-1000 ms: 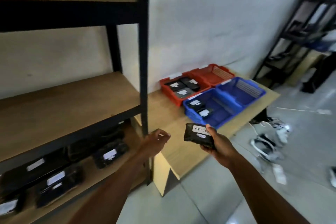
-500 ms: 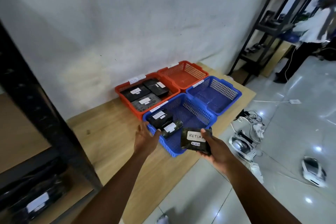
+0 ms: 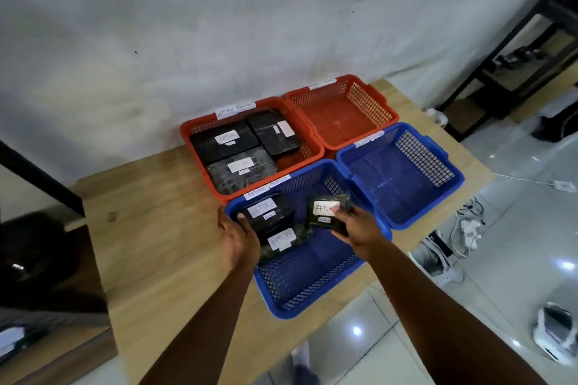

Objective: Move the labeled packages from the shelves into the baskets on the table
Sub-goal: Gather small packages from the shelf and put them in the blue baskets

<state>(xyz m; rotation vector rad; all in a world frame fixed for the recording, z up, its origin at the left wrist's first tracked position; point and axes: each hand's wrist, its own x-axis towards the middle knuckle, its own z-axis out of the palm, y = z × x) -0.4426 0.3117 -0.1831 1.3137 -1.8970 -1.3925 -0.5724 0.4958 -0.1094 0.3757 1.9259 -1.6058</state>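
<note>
Right hand (image 3: 356, 230) pinches the black wrapped package with white RETURN label (image 3: 325, 212), which I've carried from outside to above the near blue mesh basket (image 3: 300, 291) at the wooden table's (image 3: 162, 244) front edge. Left hand (image 3: 239, 239) rests, fingers relaxed, at its rim. Ready to drop.

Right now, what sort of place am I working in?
Probably a storeroom or returns-sorting area: labelled red and blue baskets on a wooden table, black packages marked RETURN, and black metal shelving nearby.

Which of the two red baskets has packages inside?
The left red basket, the one with a paper label on its back rim. Three black packages with white labels lie in it. The right red basket shows only its bare floor.
</note>
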